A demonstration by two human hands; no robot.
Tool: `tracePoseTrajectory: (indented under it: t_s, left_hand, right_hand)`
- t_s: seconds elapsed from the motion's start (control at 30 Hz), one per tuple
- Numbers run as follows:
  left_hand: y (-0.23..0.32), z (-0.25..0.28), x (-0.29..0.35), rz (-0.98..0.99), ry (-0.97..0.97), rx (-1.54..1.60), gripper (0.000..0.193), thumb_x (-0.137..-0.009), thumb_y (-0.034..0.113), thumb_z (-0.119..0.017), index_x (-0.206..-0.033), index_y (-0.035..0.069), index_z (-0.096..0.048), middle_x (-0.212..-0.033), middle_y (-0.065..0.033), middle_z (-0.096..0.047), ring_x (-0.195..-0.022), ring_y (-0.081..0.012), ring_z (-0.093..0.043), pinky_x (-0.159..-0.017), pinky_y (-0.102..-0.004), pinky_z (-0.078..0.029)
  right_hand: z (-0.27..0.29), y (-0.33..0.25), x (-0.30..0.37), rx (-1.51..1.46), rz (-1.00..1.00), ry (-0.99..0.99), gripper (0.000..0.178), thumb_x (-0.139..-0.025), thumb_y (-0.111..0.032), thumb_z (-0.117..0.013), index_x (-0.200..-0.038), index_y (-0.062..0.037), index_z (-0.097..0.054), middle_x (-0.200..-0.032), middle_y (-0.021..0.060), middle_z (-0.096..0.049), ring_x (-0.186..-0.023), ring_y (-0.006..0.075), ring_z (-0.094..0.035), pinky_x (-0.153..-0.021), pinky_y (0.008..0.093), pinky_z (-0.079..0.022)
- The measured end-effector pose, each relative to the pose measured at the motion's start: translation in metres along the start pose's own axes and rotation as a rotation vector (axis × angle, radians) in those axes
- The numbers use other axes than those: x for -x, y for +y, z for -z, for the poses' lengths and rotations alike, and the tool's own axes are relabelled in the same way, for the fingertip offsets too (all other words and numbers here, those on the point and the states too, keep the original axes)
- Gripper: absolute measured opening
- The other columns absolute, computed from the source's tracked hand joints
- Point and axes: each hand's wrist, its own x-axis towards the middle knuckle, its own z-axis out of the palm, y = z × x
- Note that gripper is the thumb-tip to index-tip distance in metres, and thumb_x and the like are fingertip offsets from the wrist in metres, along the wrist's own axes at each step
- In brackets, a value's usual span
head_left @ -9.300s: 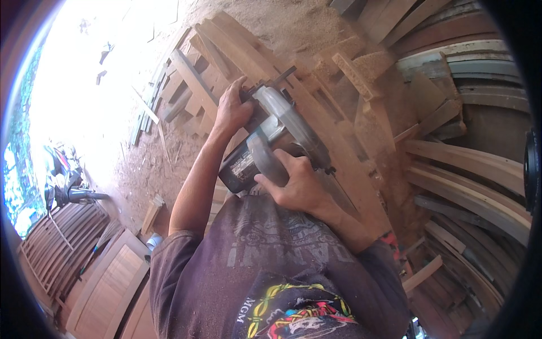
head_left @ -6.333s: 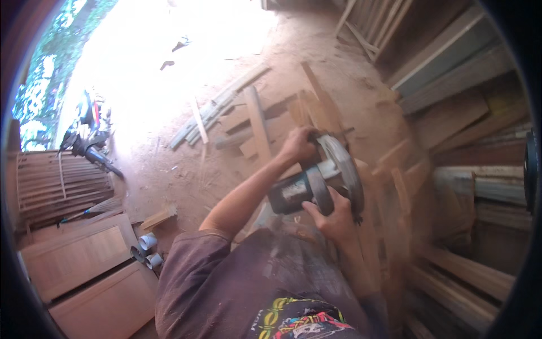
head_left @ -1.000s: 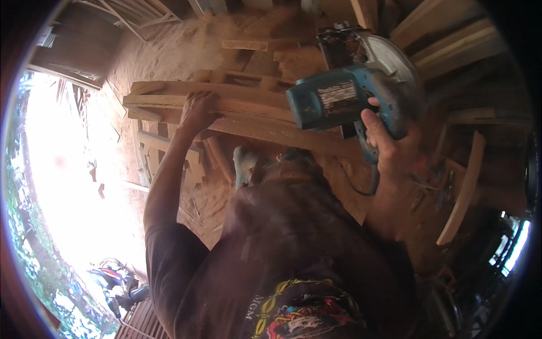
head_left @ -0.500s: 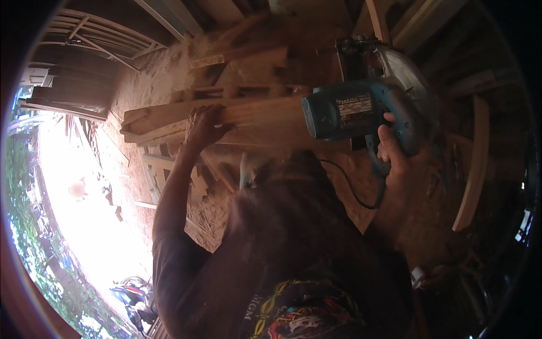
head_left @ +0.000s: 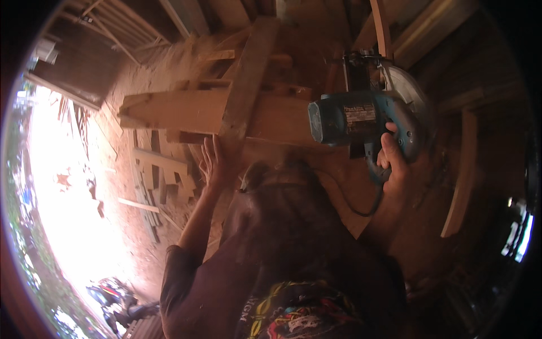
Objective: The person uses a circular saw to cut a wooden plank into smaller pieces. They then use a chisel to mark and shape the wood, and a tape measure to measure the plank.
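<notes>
My left hand (head_left: 217,164) is at the near end of a narrow wooden plank (head_left: 248,85). Its fingers lie stretched along the plank's left edge, and the thumb is hidden. The plank slants away from me across a wider board (head_left: 175,110) that lies left to right. On the right, my right hand (head_left: 393,155) grips the rear handle of a blue circular saw (head_left: 347,118). The saw's round guard (head_left: 403,85) is on its right side, above the board's right end. Whether its blade touches wood cannot be seen. The saw's black cord (head_left: 361,213) loops below it.
Slatted wooden pieces (head_left: 161,169) and scraps lie on the dusty floor at left. A curved wooden strip (head_left: 463,175) stands at right. Long timbers (head_left: 437,31) lean at the far right. A dark panel (head_left: 84,68) stands at far left, beside a bright opening.
The narrow plank now crosses the wider board, pointing away from me. My left hand has come nearer and slightly right, off the board's top. The right hand and saw have barely moved.
</notes>
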Motion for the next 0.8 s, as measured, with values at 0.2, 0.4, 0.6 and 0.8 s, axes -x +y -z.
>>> tracePoseTrajectory:
  t_s: [0.2,0.4,0.6,0.8]
  left_hand:
    - [0.049,0.035,0.084,0.393,-0.177,0.237,0.14,-0.074,0.055,-0.094,-0.175,0.011,-0.008,-0.172,-0.0286,-0.03,-0.157,-0.0542,-0.03,-0.124,-0.0684,-0.03]
    - [-0.013,-0.005,0.08,0.229,-0.111,0.914,0.118,-0.079,0.038,-0.094,-0.172,0.008,-0.027,-0.164,-0.0217,-0.045,-0.154,-0.0349,-0.042,-0.124,-0.0486,-0.039]
    - [0.05,0.033,0.088,0.364,-0.256,1.678,0.103,-0.09,0.033,-0.086,-0.171,0.005,-0.03,-0.158,-0.0173,-0.052,-0.151,-0.0261,-0.045,-0.124,-0.04,-0.038]
    - [0.11,0.017,0.101,0.415,0.022,0.814,0.107,-0.092,0.03,-0.082,-0.172,0.001,-0.018,-0.173,-0.027,-0.031,-0.161,-0.0393,-0.032,-0.13,-0.0462,-0.03]
  right_hand:
    - [-0.002,-0.012,0.008,0.008,-0.087,-0.115,0.022,-0.095,-0.003,-0.08,-0.116,0.0002,-0.072,-0.085,0.0038,-0.065,-0.059,0.0079,-0.049,-0.055,0.0255,-0.04]
    - [-0.008,-0.015,0.002,-0.005,-0.152,-0.305,0.025,-0.096,0.002,-0.077,-0.119,0.0006,-0.07,-0.097,0.0057,-0.067,-0.058,0.0097,-0.049,-0.051,0.0282,-0.042]
    - [-0.022,-0.018,-0.015,0.0,-0.173,-0.515,0.023,-0.094,0.001,-0.081,-0.115,0.0005,-0.072,-0.086,0.0065,-0.068,-0.055,0.0113,-0.052,-0.05,0.0294,-0.044]
    - [-0.011,-0.027,-0.035,0.105,-0.249,-0.639,0.021,-0.092,-0.006,-0.086,-0.109,-0.0004,-0.075,-0.081,0.0031,-0.067,-0.056,0.0097,-0.051,-0.053,0.0276,-0.042]
